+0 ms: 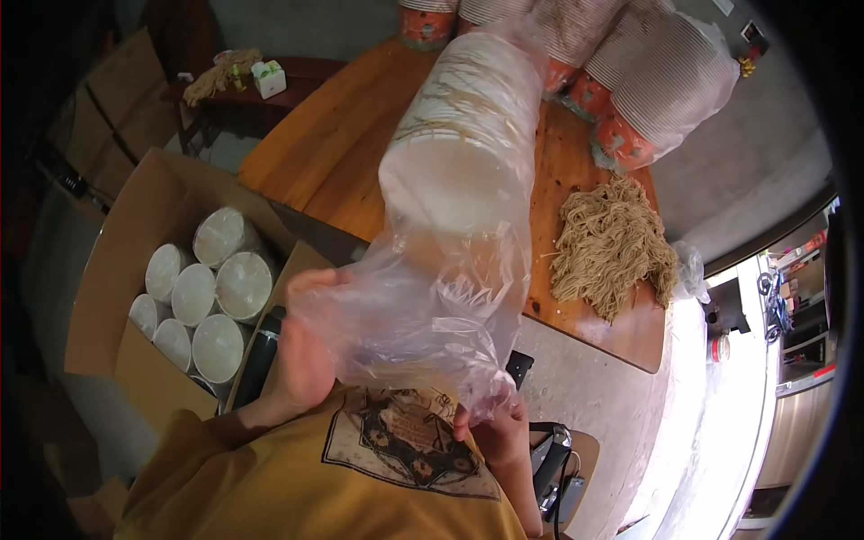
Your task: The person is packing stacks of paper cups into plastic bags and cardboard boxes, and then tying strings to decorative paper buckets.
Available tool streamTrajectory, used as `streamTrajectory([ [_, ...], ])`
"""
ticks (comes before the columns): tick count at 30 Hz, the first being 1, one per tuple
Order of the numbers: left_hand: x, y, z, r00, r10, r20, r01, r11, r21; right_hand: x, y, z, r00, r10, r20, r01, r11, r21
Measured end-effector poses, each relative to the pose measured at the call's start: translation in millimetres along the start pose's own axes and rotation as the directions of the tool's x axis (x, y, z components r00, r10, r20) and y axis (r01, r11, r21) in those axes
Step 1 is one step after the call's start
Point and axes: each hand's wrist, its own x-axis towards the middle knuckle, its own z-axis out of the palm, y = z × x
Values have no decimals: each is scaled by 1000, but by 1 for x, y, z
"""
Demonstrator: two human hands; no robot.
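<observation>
A tall stack of white paper bowls (463, 135) in a clear plastic bag (432, 306) leans across the wooden table (315, 153) toward me. My left hand (306, 346) grips the loose open end of the bag on its left side. My right hand (495, 423) pinches the bag's lower right edge near my yellow shirt. The empty part of the bag hangs crumpled between both hands.
An open cardboard box (135, 261) at left holds several bagged stacks of white bowls (216, 297). A pile of tan string-like fibre (612, 247) lies on the table's right end. More bagged stacks of bowls with orange bases (648, 90) lie at the far edge. A small dark side table (243, 94) stands behind.
</observation>
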Motion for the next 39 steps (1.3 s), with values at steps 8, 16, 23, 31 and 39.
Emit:
streamTrajectory([
  [8, 30, -59, -2, 953, 304, -18, -155, 534, 831, 6, 7, 28, 982, 184, 38, -149, 885, -442],
  [16, -47, -38, -55, 987, -155, -37, 112, 506, 855, -6, 11, 15, 977, 98, -189, -192, 791, -580],
  [23, -43, 82, -50, 819, -524, 234, -87, 289, 953, 3, -27, 4, 959, -272, 76, 104, 91, -990],
  [31, 59, -21, 14, 968, -229, -104, 252, 880, 402, 63, 12, 55, 935, -196, 294, 245, -242, -939],
  [39, 12, -37, 0, 865, -499, -57, 450, 719, 530, 8, -4, 31, 891, -363, 272, 294, 6, -956],
])
